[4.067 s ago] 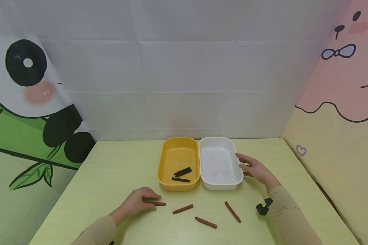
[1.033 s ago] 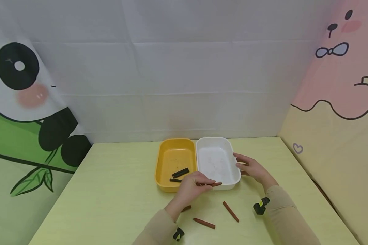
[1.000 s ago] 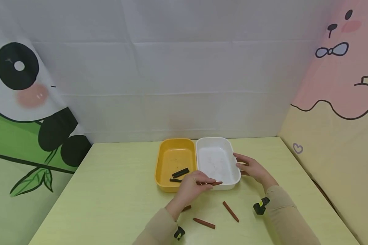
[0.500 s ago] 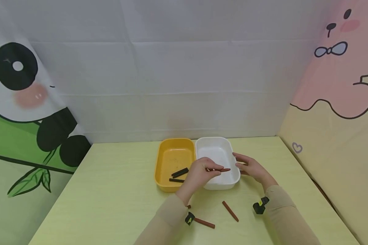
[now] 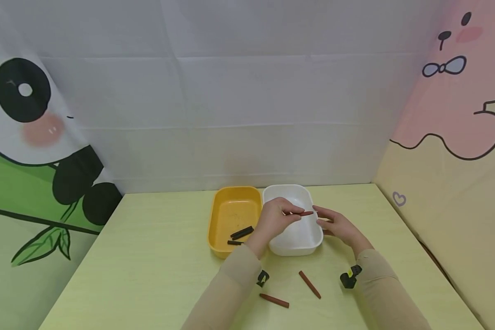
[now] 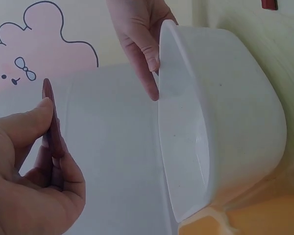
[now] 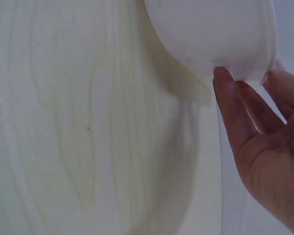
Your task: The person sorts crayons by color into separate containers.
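Observation:
My left hand pinches a reddish-brown crayon between thumb and fingers, above the white tray. In the left wrist view the crayon stands out past the fingertips, with the tray's white wall to the right of it. At the tray's right side, my right hand rests its fingertips against the wall and rim. The right wrist view has those fingers fairly straight on the outside of the tray. Two brown crayons, one slanting and one nearer me, lie on the table.
A yellow tray stands against the white tray's left side. It holds several black sticks, partly hidden by my left arm. A pale wood-look table meets a grey-white cloth backdrop behind the trays.
My left hand has carried the crayon from the table's left part, rightward and away from me, over the white tray. Its forearm now covers another crayon's spot. My right hand stays at the tray.

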Available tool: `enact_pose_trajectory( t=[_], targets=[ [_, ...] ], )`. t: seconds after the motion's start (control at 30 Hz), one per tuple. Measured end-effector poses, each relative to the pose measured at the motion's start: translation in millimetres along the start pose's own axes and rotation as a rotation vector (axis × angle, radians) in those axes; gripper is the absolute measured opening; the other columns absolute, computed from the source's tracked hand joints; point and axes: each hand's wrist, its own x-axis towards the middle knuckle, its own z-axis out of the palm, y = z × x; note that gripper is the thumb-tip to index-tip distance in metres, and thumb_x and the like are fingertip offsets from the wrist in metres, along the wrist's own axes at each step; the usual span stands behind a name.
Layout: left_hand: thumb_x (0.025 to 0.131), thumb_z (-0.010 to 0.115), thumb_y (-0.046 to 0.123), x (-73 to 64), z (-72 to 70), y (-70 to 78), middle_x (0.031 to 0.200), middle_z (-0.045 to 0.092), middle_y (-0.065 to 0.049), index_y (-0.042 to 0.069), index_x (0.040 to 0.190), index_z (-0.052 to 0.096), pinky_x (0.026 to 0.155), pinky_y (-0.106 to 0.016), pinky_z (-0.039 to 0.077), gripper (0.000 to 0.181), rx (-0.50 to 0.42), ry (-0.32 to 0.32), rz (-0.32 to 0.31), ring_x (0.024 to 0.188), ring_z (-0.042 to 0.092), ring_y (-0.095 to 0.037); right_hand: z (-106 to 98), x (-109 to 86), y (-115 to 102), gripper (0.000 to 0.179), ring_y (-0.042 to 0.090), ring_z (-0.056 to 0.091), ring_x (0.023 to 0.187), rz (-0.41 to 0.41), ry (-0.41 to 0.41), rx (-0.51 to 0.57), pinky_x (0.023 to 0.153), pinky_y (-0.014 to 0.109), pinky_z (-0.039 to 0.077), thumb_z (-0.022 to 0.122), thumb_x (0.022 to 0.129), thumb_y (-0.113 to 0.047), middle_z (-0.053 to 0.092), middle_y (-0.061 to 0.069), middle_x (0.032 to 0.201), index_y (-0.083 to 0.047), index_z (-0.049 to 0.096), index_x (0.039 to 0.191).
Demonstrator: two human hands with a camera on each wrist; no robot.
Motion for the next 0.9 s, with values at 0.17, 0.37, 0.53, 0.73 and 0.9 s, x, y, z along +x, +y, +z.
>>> enact_pose_trajectory(
  t=[0.17, 0.37, 0.53, 0.73, 0.9],
  targets=[
    [0.085, 0.079, 0.009, 9.9, 1.2, -4.8, 0.085, 0.066, 0.006, 0.012, 0.100, 0.081, 0.065, -0.016, 0.049, 0.015, 0.053, 0.017, 0.004, 0.074, 0.054, -0.006, -1, -0.6, 0, 0.055, 0.046, 0.044, 0.131, -0.004, 0.003, 0.008, 0.093, 0.042, 0.053, 0.051, 0.104, -0.009, 0.029, 0.028, 0.155, 0.000, 0.030, 0.154],
    [0.087, 0.077, 0.009, 19.0, 3.7, -12.2, 0.085, 0.064, 0.005, 0.012, 0.101, 0.081, 0.066, -0.017, 0.048, 0.015, 0.100, 0.002, -0.039, 0.076, 0.054, -0.009, 0, -1.3, 0, 0.056, 0.045, 0.044, 0.131, 0.000, 0.006, 0.000, 0.093, 0.043, 0.053, 0.053, 0.103, -0.012, 0.030, 0.028, 0.155, 0.000, 0.030, 0.154],
    [0.086, 0.078, 0.008, 22.4, 7.2, -24.2, 0.085, 0.064, 0.003, 0.012, 0.100, 0.081, 0.065, -0.018, 0.048, 0.015, 0.114, 0.028, -0.069, 0.075, 0.054, -0.010, 0, -0.2, 2, 0.057, 0.045, 0.045, 0.131, 0.002, 0.009, -0.003, 0.094, 0.043, 0.053, 0.054, 0.103, -0.013, 0.030, 0.027, 0.155, -0.001, 0.031, 0.154],
    [0.085, 0.079, 0.008, 25.6, 12.4, -42.0, 0.085, 0.063, 0.002, 0.012, 0.098, 0.081, 0.065, -0.019, 0.048, 0.014, 0.136, 0.071, -0.079, 0.075, 0.055, -0.011, 0, 0.4, 2, 0.057, 0.044, 0.046, 0.130, 0.018, 0.025, -0.020, 0.094, 0.042, 0.053, 0.055, 0.103, -0.015, 0.031, 0.026, 0.155, -0.003, 0.033, 0.154],
    [0.085, 0.079, 0.009, 28.1, 15.7, -52.0, 0.084, 0.063, 0.002, 0.012, 0.098, 0.082, 0.066, -0.019, 0.048, 0.014, 0.150, 0.070, -0.075, 0.075, 0.055, -0.012, 0, 0.2, 1, 0.057, 0.044, 0.046, 0.130, 0.015, 0.023, -0.018, 0.094, 0.042, 0.053, 0.055, 0.103, -0.014, 0.031, 0.026, 0.155, -0.003, 0.033, 0.154]
  ],
)
